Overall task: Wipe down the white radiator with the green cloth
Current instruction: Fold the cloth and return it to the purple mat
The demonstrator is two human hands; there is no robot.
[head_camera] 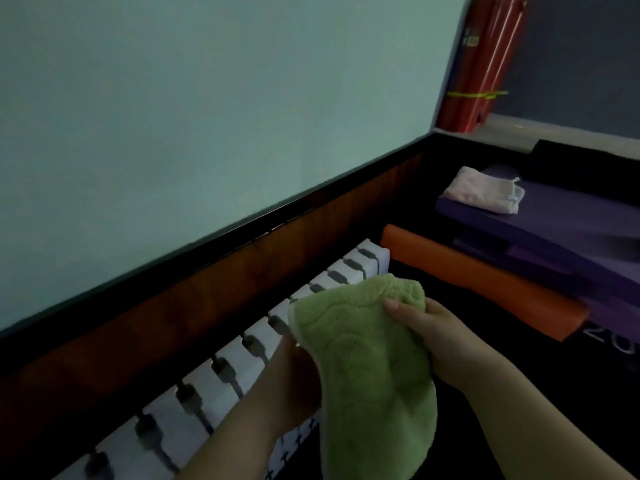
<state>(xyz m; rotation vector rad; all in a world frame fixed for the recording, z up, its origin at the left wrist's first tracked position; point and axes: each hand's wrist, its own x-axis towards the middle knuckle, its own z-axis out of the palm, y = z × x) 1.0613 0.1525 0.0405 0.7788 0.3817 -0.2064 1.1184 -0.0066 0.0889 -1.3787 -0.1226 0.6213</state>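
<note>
One green cloth (367, 358), over white radiator (221, 375): right hand (440, 341) pinches it, thumb on top; left hand (294, 372) beneath its edge, fingers hidden.

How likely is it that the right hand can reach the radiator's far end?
Probably yes. The right hand, pinching the cloth, is close to the far end of the radiator, and nothing seems to lie between them; the orange roll sits off to the side.
</note>
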